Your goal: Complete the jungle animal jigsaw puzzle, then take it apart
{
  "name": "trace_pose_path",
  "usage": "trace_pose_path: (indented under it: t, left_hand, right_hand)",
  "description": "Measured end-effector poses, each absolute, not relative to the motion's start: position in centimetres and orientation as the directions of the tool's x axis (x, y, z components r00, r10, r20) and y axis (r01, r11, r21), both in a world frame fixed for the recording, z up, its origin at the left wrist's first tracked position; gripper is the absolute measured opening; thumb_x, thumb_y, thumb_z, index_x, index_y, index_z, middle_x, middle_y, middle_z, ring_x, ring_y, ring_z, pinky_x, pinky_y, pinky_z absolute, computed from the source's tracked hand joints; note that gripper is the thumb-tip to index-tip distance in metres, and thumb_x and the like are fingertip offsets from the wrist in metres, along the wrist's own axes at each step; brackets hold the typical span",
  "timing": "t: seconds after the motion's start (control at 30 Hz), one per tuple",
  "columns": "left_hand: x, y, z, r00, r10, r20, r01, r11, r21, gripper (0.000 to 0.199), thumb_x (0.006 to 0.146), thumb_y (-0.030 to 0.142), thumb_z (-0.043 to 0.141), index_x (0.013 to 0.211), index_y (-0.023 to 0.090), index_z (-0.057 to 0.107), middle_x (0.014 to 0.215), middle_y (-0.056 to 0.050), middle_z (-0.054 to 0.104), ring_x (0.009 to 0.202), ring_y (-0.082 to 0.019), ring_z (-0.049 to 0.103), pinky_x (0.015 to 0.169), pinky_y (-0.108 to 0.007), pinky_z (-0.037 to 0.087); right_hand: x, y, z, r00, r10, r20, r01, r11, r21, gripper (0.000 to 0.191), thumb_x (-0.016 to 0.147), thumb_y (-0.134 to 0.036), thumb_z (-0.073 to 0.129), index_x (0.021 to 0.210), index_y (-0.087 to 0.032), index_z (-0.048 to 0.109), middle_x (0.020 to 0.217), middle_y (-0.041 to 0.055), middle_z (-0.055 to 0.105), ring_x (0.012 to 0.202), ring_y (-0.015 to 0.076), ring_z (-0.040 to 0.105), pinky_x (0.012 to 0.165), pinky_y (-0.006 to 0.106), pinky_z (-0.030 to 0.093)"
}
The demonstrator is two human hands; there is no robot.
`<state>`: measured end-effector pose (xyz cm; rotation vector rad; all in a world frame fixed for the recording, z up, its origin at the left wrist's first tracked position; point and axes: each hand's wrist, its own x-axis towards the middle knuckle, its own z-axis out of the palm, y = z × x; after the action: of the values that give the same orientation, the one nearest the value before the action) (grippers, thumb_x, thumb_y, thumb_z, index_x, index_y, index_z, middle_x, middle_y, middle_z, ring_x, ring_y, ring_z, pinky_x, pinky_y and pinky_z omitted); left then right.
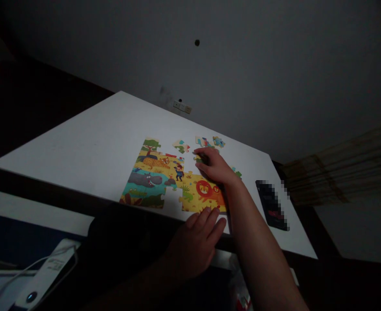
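A partly joined jigsaw puzzle lies on a white table, showing a cartoon hippo, leopard and lion. My right hand reaches across its far side, fingers curled over a green-edged jigsaw piece. My left hand lies at the puzzle's near edge, its fingers spread and touching the lion section. Loose pieces lie beyond the puzzle: one is near its top edge, and another is near my right fingers. A further piece is partly hidden behind my right wrist.
A dark, pixelated flat object lies on the table to the right of my right arm. A white cabled device sits low at the left. A wall fitting is behind the table, and a woven blind hangs at the right.
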<state>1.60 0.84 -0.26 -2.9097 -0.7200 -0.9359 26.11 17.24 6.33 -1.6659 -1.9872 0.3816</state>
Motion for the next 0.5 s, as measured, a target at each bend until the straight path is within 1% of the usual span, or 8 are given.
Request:
trace_pose_path:
  t: [0.13, 0.23, 0.37, 0.5]
  left_hand:
    - [1.6, 0.8, -0.3, 0.719, 0.415, 0.558, 0.419, -0.899, 0.129, 0.055, 0.119, 0.048, 0.063, 0.168, 0.027, 0.076, 0.177, -0.005, 0.072, 0.162, -0.029, 0.059, 0.126, -0.040, 0.049]
    - [1.6, 0.9, -0.1, 0.704, 0.424, 0.570, 0.423, -0.895, 0.144, 0.053, 0.120, 0.045, 0.060, 0.167, 0.027, 0.076, 0.175, -0.003, 0.073, 0.160, -0.027, 0.060, 0.127, -0.039, 0.047]
    - [1.6, 0.9, 0.2, 0.695, 0.431, 0.576, 0.422, -0.893, 0.159, 0.052, 0.120, 0.044, 0.059, 0.166, 0.028, 0.077, 0.174, -0.001, 0.074, 0.159, -0.025, 0.061, 0.128, -0.038, 0.046]
    - [1.6, 0.8, 0.1, 0.700, 0.438, 0.564, 0.423, -0.891, 0.166, 0.055, 0.120, 0.046, 0.060, 0.169, 0.026, 0.075, 0.177, -0.003, 0.072, 0.161, -0.026, 0.061, 0.129, -0.039, 0.046]
  right_hand:
    - [25.9, 16.9, 6.6, -0.090, 0.970, 0.226, 0.815, 0.202, -0.543, 0.051, 0.091, -0.031, 0.085, 0.141, -0.033, 0.080, 0.147, 0.0136, 0.081, 0.144, 0.0403, 0.069, 0.131, 0.067, 0.051]
    - [25.8, 16.9, 6.6, -0.080, 0.969, 0.233, 0.816, 0.198, -0.543, 0.054, 0.090, -0.033, 0.085, 0.143, -0.033, 0.079, 0.148, 0.0135, 0.080, 0.140, 0.0392, 0.071, 0.128, 0.064, 0.053]
    - [25.6, 16.8, 6.3, -0.091, 0.965, 0.246, 0.840, 0.207, -0.502, 0.043, 0.093, -0.034, 0.082, 0.135, -0.030, 0.081, 0.140, 0.0147, 0.083, 0.137, 0.0400, 0.071, 0.128, 0.066, 0.051]
    - [24.9, 16.8, 6.8, -0.077, 0.953, 0.294, 0.868, 0.209, -0.450, 0.034, 0.100, -0.039, 0.080, 0.132, -0.029, 0.084, 0.138, 0.0154, 0.085, 0.138, 0.0403, 0.071, 0.129, 0.065, 0.049]
